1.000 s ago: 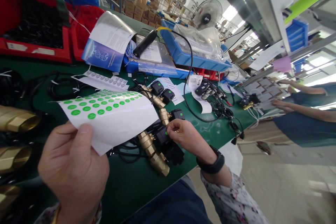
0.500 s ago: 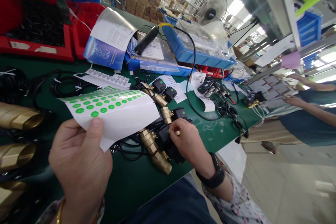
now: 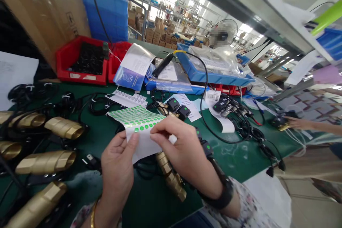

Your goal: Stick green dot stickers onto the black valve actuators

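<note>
Between thumb and fingers, my left hand [image 3: 119,162] holds a white sheet [image 3: 141,144] covered with rows of round green stickers. My right hand [image 3: 181,149] is at the sheet's right side, thumb and index finger closed near the end of the lowest sticker row; what they pinch, if anything, is too small to make out. Beneath and behind my right hand lie brass valves [image 3: 171,176] with black boxes, partly hidden. Green dots show on the black box [image 3: 207,148] at its right and on the black boxes [image 3: 183,111] behind it.
More brass valves [image 3: 48,162] and coiled black cables lie at the left. Red bins [image 3: 82,77], a blue tray [image 3: 219,78] and a hanging black tool [image 3: 162,65] are behind. Another person's hand [image 3: 296,123] touches a valve at the right.
My right hand has moved from the black box on the valves to the sticker sheet. The view has turned left, showing more valves and a cardboard box.
</note>
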Available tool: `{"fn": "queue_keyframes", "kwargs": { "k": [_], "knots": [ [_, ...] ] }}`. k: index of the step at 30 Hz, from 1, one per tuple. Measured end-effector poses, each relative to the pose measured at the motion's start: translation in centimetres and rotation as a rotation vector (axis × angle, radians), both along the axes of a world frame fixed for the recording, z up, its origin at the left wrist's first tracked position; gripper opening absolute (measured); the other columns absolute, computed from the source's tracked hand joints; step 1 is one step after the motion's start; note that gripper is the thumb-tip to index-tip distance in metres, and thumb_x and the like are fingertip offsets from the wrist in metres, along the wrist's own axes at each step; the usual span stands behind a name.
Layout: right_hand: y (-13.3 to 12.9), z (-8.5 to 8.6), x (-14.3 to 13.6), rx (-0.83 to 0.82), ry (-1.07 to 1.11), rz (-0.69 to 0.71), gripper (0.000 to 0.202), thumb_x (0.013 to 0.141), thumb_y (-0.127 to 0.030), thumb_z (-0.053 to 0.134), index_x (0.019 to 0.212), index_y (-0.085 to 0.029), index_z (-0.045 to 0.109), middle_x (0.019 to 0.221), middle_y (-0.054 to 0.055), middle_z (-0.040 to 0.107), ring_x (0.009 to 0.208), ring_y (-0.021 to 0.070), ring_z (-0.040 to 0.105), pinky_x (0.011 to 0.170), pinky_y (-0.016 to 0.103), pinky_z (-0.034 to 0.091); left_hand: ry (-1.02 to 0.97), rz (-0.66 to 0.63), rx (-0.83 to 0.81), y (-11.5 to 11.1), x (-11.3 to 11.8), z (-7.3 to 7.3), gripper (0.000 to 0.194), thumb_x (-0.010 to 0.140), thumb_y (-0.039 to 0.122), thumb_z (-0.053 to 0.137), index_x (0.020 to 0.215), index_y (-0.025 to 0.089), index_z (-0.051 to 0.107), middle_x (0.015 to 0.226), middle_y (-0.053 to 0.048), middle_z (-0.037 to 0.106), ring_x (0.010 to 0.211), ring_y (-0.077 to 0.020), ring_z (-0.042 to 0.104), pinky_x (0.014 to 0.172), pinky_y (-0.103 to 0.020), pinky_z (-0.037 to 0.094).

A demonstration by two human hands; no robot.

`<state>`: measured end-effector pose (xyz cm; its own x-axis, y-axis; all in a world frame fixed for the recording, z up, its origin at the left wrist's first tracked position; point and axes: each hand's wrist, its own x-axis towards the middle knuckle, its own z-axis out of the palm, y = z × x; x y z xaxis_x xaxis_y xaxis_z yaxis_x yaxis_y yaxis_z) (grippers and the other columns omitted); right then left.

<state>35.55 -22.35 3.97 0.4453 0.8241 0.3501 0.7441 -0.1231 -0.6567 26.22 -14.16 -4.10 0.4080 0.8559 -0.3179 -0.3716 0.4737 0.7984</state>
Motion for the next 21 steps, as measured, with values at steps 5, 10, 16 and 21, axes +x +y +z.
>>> {"fn": "queue_keyframes", "kwargs": {
  "k": [5,10,16,21],
  "knots": [
    [3.2,-1.3,-0.9,-0.074,0.053,-0.013,0.016,0.073,-0.006,0.071,0.077,-0.018,0.062,0.074,-0.002,0.057,0.070,0.0126,0.054,0.061,0.022,0.041,0.025,-0.045,0.096,0.2,-0.4,-0.9,0.032,0.059,0.034,0.079,0.084,0.016,0.067,0.067,0.000,0.068,0.059,-0.0107,0.062,0.056,-0.015,0.050],
    [2.9,-1.6,-0.6,-0.092,0.080,-0.053,0.020,0.071,-0.005,0.073,0.076,-0.020,0.060,0.076,-0.004,0.057,0.070,0.0118,0.054,0.061,0.021,0.041,0.097,-0.032,0.136,0.4,-0.5,-1.8,0.035,0.057,0.036,0.080,0.083,0.016,0.068,0.077,-0.002,0.069,0.067,-0.0131,0.064,0.060,-0.016,0.052],
    [2.4,-1.1,-1.5,-0.069,-0.063,-0.042,0.018,0.076,-0.008,0.069,0.071,-0.019,0.055,0.078,-0.002,0.057,0.078,0.0141,0.054,0.066,0.023,0.041,0.139,-0.030,0.096,0.2,-0.4,-1.5,0.039,0.054,0.039,0.081,0.084,0.018,0.067,0.077,0.000,0.070,0.068,-0.0124,0.064,0.060,-0.013,0.052],
    [-1.6,0.3,-0.8,0.045,0.039,-0.077,0.014,0.080,-0.011,0.063,0.073,-0.019,0.054,0.078,-0.002,0.055,0.076,0.0128,0.053,0.068,0.022,0.040,0.223,0.149,0.259,-0.2,-0.6,0.3,0.029,0.057,0.034,0.075,0.078,0.018,0.063,0.075,0.000,0.068,0.070,-0.0149,0.064,0.066,-0.021,0.053]
  ]
}}
